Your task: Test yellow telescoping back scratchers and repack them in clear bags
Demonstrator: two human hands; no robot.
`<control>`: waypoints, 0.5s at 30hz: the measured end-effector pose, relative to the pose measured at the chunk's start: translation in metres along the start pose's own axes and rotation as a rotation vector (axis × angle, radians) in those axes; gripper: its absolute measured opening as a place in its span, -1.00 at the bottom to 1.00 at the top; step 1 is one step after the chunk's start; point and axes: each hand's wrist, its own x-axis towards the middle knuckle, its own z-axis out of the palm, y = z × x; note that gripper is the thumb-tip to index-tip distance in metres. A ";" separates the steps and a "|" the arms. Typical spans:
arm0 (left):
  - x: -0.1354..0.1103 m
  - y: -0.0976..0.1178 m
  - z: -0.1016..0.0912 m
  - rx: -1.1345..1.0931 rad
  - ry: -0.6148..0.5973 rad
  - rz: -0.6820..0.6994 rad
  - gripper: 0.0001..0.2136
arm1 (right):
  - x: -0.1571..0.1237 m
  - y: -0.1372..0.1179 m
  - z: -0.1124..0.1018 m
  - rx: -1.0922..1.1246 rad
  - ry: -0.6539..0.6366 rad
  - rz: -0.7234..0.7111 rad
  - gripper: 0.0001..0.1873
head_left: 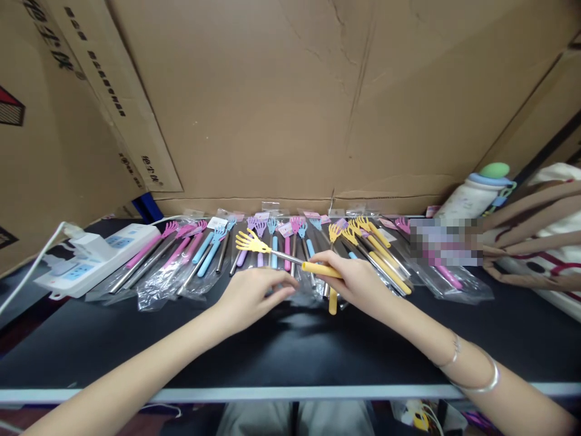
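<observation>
My right hand [356, 280] grips the yellow handle of a yellow back scratcher [272, 251]. Its metal shaft points left and its claw head hovers over the row. My left hand [252, 293] rests palm down on the black table [272, 351], fingers curled onto a clear plastic sleeve [305, 293] beside the right hand. Behind both hands lies a row of bagged back scratchers: pink ones [157, 243] at the left, blue ones [209, 249], purple ones [258, 236] in the middle, yellow ones [379, 248] at the right.
A white power strip [97, 257] with a cable sits at the left. Cardboard walls [290, 103] close off the back and left. A white bottle with a green cap [481, 191] and a beige bag [540, 236] stand at the right. The table's front edge [290, 393] is near me.
</observation>
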 end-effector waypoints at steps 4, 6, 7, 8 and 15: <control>-0.004 0.007 0.002 0.310 0.243 0.390 -0.84 | 0.001 0.001 0.003 -0.128 0.033 -0.044 -0.81; -0.002 0.004 0.001 0.433 0.366 0.447 -0.83 | 0.000 0.002 0.006 -0.167 0.043 -0.073 -0.80; 0.000 0.002 0.000 0.474 0.392 0.431 -0.83 | 0.000 0.003 0.008 -0.180 0.050 -0.084 -0.80; 0.002 -0.001 -0.001 0.502 0.394 0.403 -0.83 | 0.000 0.004 0.009 -0.190 0.056 -0.093 -0.79; 0.007 -0.016 -0.003 0.587 0.314 0.233 -0.85 | -0.002 0.004 0.013 -0.184 0.072 -0.198 -0.80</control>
